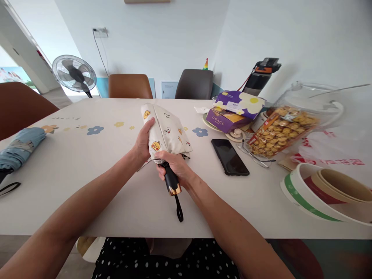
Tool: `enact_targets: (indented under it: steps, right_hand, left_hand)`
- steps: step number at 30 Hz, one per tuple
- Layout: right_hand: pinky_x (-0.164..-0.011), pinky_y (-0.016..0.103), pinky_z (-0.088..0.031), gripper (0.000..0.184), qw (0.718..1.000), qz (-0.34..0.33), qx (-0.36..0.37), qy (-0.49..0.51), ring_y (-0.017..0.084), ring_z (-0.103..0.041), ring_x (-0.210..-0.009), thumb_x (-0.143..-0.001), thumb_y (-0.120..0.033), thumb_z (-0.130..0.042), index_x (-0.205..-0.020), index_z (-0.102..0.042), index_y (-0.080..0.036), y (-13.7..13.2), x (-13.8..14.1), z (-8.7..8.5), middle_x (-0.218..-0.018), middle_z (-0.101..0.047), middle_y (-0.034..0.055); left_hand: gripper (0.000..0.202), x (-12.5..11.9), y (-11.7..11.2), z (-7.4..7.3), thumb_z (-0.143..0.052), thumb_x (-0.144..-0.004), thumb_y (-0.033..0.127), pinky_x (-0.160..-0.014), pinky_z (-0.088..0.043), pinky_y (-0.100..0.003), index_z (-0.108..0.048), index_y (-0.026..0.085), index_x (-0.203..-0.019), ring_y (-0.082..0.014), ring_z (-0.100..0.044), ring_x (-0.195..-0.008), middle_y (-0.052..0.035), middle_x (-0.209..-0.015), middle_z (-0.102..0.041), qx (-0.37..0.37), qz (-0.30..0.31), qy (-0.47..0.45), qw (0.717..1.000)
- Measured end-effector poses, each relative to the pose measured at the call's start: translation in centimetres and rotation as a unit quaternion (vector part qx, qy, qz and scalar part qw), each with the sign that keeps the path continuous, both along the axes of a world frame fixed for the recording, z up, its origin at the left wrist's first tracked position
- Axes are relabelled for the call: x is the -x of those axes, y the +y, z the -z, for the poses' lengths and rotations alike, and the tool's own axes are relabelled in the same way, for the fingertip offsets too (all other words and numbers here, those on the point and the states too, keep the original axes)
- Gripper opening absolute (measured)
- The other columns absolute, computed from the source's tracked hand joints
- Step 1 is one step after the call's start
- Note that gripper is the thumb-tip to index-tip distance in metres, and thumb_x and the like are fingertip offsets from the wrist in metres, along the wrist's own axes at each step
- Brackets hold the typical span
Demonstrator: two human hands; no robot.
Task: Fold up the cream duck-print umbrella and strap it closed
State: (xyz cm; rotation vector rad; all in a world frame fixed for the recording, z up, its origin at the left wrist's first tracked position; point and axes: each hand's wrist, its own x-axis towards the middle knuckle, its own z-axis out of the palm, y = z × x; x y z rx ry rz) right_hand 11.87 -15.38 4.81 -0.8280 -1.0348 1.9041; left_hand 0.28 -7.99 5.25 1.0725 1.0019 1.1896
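A folded cream umbrella [167, 128] printed with small cartoon faces is held above the white table [87, 162], tip pointing away from me. My left hand [143, 141] wraps around the gathered canopy on its left side. My right hand [174, 164] grips the black handle [171, 181], which has a gold end cap and a black wrist strap [178, 209] hanging down onto the table.
A black phone [229, 157] lies right of the umbrella. Further right are a purple box [232, 110], a clear jar of snacks [287, 128] and stacked tape rolls [325, 193]. A folded blue umbrella [20, 147] lies at the left edge. Chairs and a fan [74, 73] stand behind.
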Motion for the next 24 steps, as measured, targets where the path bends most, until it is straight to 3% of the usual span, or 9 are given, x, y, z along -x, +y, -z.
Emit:
enact_targets:
  steps: [5, 11, 15, 20, 24]
  right_hand:
    - [-0.038, 0.022, -0.045, 0.021, 1.0, -0.004, 0.019, -0.001, 0.009, -0.046, -0.04, -0.071, -0.032, -0.065, -0.078, -0.052, -0.017, -0.1, 0.4, 0.1, -0.051, -0.047, -0.0045]
    - [-0.044, 0.03, -0.053, 0.033, 0.999, 0.018, 0.043, 0.003, 0.016, -0.061, -0.058, -0.073, -0.035, -0.063, -0.099, -0.055, -0.018, 0.2, 0.9, 0.5, -0.079, -0.062, 0.0039]
    - [-0.037, 0.022, -0.045, 0.025, 0.996, -0.042, 0.079, -0.021, 0.011, -0.053, -0.043, -0.074, -0.035, -0.06, -0.088, -0.055, -0.015, 0.3, 0.7, 0.6, -0.066, -0.062, 0.0026]
    - [-0.033, 0.02, -0.039, 0.018, 0.997, -0.018, 0.073, -0.003, 0.006, -0.044, -0.036, -0.073, -0.031, -0.061, -0.079, -0.055, -0.015, 0.4, 0.6, 1.1, -0.066, -0.061, -0.0003]
    - [-0.032, 0.02, -0.038, 0.019, 0.993, -0.064, 0.099, 0.013, 0.006, -0.043, -0.035, -0.071, -0.03, -0.063, -0.074, -0.053, -0.015, 0.2, 0.8, 1.2, -0.063, -0.058, -0.0013]
  left_hand:
    - [0.057, 0.6, 0.2, 0.3, -0.043, -0.074, 0.064, -0.074, -0.052, -0.047, -0.058, 0.016, -0.1, -0.0303, -0.063, -0.082, -0.0098, -0.076, -0.063, 0.012, 0.018, -0.003, 1.0]
    - [0.051, 0.8, 0.2, 0.6, -0.047, -0.072, 0.062, -0.069, -0.053, -0.047, -0.061, 0.015, -0.087, -0.031, -0.063, -0.077, -0.0099, -0.068, -0.062, 0.049, -0.01, 0.005, 0.999]
    - [0.048, 0.8, -0.1, 0.6, -0.051, -0.069, 0.062, -0.067, -0.053, -0.047, -0.062, 0.017, -0.081, -0.0325, -0.062, -0.078, -0.0106, -0.068, -0.062, 0.084, -0.028, 0.022, 0.996]
    - [0.05, 1.1, 0.6, 0.4, -0.052, -0.069, 0.061, -0.073, -0.052, -0.047, -0.062, 0.015, -0.087, -0.0329, -0.062, -0.082, -0.0111, -0.072, -0.063, 0.089, 0.001, -0.015, 0.996]
    - [0.05, 2.3, 1.7, 0.1, -0.056, -0.067, 0.058, -0.078, -0.051, -0.044, -0.06, 0.015, -0.091, -0.0303, -0.062, -0.082, -0.0102, -0.074, -0.065, 0.076, -0.021, -0.069, 0.994]
